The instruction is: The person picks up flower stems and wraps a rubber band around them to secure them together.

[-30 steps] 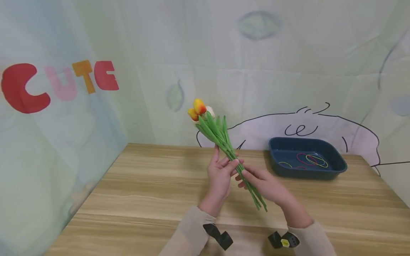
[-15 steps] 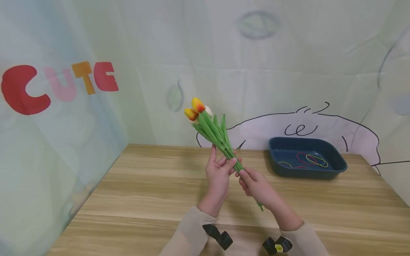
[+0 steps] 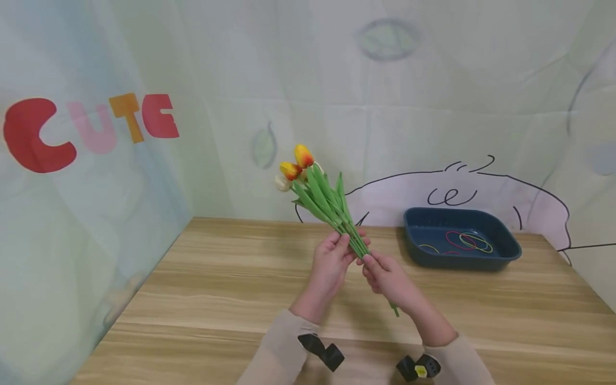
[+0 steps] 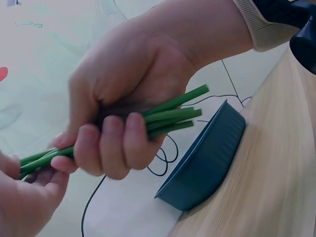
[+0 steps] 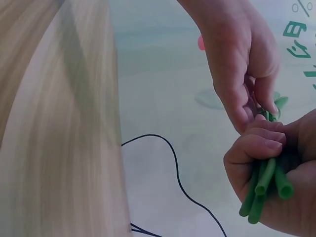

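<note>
A bunch of artificial tulips [image 3: 323,195] leans up and to the left above the table, with two yellow-orange heads, some white ones and green leaves. My left hand [image 3: 328,263] holds the stems below the leaves, its thumb laid across them. Just lower, my right hand [image 3: 393,282] grips the same stems, with fingers curled round them in the left wrist view. Several cut stem ends [image 5: 266,180] stick out of the right fist in the right wrist view. The two hands nearly meet along the stems.
A dark blue plastic basin [image 3: 462,260] stands at the table's back right, with several red and yellow rubber bands [image 3: 476,242] inside. The wooden table [image 3: 231,299] reaches back to a printed cloth backdrop [image 3: 231,160].
My right hand has moved in and its fingers have closed round the lower stems. My left hand has shifted slightly on the bunch, and a white tulip head now shows at the left.
</note>
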The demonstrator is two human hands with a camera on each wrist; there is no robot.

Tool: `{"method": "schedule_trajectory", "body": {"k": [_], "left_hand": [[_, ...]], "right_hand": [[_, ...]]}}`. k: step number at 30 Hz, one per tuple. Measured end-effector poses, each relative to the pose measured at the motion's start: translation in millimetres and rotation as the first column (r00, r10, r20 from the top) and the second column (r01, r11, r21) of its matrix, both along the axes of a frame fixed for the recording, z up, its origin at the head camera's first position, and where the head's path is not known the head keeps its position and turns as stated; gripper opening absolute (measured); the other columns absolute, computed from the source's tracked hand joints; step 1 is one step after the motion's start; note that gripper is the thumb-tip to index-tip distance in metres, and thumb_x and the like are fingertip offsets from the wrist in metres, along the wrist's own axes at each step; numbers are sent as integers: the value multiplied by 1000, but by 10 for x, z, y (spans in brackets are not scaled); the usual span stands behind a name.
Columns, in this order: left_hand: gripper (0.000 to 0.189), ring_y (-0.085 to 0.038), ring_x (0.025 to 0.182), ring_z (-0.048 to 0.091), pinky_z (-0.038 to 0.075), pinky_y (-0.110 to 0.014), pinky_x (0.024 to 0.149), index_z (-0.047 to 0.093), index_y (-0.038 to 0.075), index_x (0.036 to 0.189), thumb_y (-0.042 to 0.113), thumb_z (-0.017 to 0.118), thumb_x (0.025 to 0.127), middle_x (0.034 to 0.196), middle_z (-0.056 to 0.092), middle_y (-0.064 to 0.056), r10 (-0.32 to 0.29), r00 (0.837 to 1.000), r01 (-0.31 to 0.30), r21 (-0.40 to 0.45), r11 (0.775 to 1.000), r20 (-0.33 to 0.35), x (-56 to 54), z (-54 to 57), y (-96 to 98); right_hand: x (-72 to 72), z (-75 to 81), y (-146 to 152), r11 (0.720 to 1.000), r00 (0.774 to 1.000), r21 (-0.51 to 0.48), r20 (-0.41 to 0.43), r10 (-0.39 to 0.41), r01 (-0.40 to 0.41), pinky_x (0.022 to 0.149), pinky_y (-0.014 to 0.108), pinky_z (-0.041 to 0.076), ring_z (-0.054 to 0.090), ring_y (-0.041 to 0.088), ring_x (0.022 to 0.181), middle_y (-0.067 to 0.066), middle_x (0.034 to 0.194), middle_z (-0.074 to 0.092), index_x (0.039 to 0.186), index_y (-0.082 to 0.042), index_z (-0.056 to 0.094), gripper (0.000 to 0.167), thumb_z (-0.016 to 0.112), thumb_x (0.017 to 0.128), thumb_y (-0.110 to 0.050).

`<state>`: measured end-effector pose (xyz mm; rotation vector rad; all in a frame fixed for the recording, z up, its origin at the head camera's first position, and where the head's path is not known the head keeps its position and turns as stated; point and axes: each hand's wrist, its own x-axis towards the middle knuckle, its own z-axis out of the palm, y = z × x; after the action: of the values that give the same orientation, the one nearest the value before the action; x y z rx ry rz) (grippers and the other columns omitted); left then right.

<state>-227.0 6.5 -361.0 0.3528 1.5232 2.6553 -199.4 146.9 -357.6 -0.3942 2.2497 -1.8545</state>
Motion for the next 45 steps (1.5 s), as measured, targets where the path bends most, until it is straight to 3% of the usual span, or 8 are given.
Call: {"method": "schedule_trajectory", "body": {"k": [3,6,13,17,26,33,38,45], "left_hand": [[33,-28,110,63,51,-33,99,49,-14,127,8,37,104,109,65,-14,-35,999,36,-47,998,5,-13,1,-35],[32,-20,104,64,51,-32,99,49,-14,126,7,39,104,106,65,-10,-61,998,62,-96,993,14,-23,4,-68],[30,-16,95,65,51,-34,99,51,-19,115,5,38,104,102,64,-18,-99,995,98,-251,963,9,-53,5,-139],[28,-14,91,65,51,-33,99,52,-18,109,5,38,104,96,65,-14,-113,994,109,-299,948,4,-64,-13,-161],[34,-8,83,63,55,-30,92,45,-13,132,6,40,103,87,60,-2,-136,991,136,-285,949,22,-98,-35,-166],[29,-9,79,65,57,-27,87,51,-12,123,7,41,103,82,64,-2,-116,992,123,-272,954,41,-94,-41,-153],[24,-12,81,69,57,-29,87,53,-11,114,8,43,103,79,69,-3,-90,994,102,-274,956,54,-84,-48,-145],[20,-9,72,66,59,-27,80,54,-11,106,6,43,102,74,64,0,-65,996,77,-272,959,53,-79,-68,-135]], "right_hand": [[-13,11,39,998,999,40,-9,38,-38,44,16,23,30,7,50,1,66,39,106,9,49,30,32,107,-16],[-29,9,66,993,996,78,-16,88,-86,44,17,24,31,8,51,1,66,40,108,9,50,31,32,107,-17],[-61,-48,97,972,988,186,-25,152,-145,45,18,32,36,8,51,0,65,42,110,9,53,33,32,106,-15],[-70,-77,102,963,981,190,-11,195,-189,48,20,40,42,10,55,1,69,45,110,9,53,34,32,107,-18],[-90,-88,133,961,970,131,63,236,-242,55,26,48,48,15,64,4,76,48,116,10,52,40,34,106,-25],[-94,-114,130,953,962,134,36,271,-273,62,29,53,52,16,70,5,79,50,117,13,52,40,33,107,-21],[-97,-133,129,949,954,100,53,296,-300,65,29,54,53,14,71,4,80,51,120,18,48,43,33,106,-20],[-73,-171,146,945,940,18,113,323,-327,71,28,55,57,16,75,6,85,55,128,20,41,46,36,106,-21]]}}
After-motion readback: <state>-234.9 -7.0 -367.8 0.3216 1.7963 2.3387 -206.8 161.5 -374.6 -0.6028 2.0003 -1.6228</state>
